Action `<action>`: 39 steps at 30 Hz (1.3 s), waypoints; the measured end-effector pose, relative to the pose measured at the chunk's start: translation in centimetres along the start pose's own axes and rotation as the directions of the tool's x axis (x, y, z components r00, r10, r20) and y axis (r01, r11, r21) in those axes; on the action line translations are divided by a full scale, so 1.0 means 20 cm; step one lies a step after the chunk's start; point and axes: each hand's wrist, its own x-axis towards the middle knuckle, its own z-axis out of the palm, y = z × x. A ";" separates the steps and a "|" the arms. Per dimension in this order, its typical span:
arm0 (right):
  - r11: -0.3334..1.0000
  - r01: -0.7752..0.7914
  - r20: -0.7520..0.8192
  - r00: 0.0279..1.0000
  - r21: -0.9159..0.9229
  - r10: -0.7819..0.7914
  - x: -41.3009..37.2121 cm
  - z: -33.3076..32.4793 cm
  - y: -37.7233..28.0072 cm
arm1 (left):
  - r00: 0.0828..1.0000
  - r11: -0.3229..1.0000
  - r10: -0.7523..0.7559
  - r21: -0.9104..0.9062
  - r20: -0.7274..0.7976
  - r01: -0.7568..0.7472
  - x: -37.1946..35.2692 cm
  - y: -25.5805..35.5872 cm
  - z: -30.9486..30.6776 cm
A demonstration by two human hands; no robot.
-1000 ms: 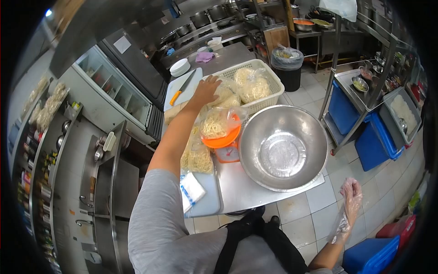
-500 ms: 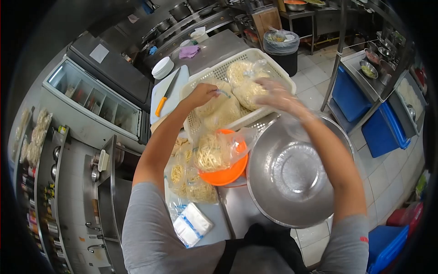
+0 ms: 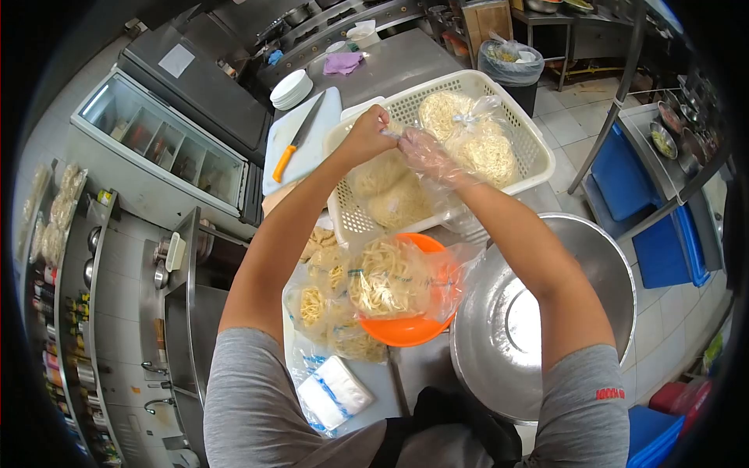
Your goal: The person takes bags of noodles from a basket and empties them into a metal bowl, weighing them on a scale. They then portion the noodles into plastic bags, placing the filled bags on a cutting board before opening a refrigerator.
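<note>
Over the white perforated basket [image 3: 524,186], my two hands meet at the twisted neck of a clear plastic bag of noodles [image 3: 396,201]. My bare left hand [image 3: 370,139] pinches the bag's top. Beside it my right hand [image 3: 427,156], in a clear plastic glove, has its fingers closed on the same neck. Other tied noodle bags [image 3: 485,148] lie at the basket's right end. Nearer me, an open bag of thick pale noodles [image 3: 384,285] rests on an orange bowl [image 3: 406,334]. My right forearm passes over a large steel bowl [image 3: 507,351].
A knife with an orange handle [image 3: 285,162] lies on a white cutting board [image 3: 318,125], near stacked plates [image 3: 292,90]. More bagged noodles [image 3: 314,306] and a pack of plastic bags [image 3: 335,392] are at the near left. A bin [image 3: 511,66] stands beyond the basket.
My right hand has moved left to join my left hand at the bag's neck. The left hand has risen slightly, pulling the neck up. The whole view has shifted a little.
</note>
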 end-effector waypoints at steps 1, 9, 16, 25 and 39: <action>0.942 0.267 -0.061 0.957 -0.202 -0.285 0.00 0.02 0.04 | 0.999 0.999 0.031 -0.025 -0.039 -0.032 0.00 0.01 0.02; 0.978 -0.183 -0.082 0.978 0.103 0.192 0.08 0.05 0.19 | 0.982 0.973 0.178 0.135 0.068 -0.186 -0.07 0.12 0.06; 0.978 -0.145 0.292 0.939 -0.151 0.184 0.14 -0.24 0.01 | 0.935 0.517 -0.024 0.805 0.354 -0.291 -0.09 0.17 -0.01; 0.940 -0.231 0.037 0.968 -0.250 0.248 0.07 -0.23 0.14 | 0.926 0.344 0.328 0.890 0.185 -0.299 -0.24 0.08 -0.05; 0.980 0.019 0.228 0.973 -0.197 0.027 0.07 -0.42 -0.04 | 0.864 0.294 0.475 0.895 0.169 -0.336 -0.45 0.08 -0.05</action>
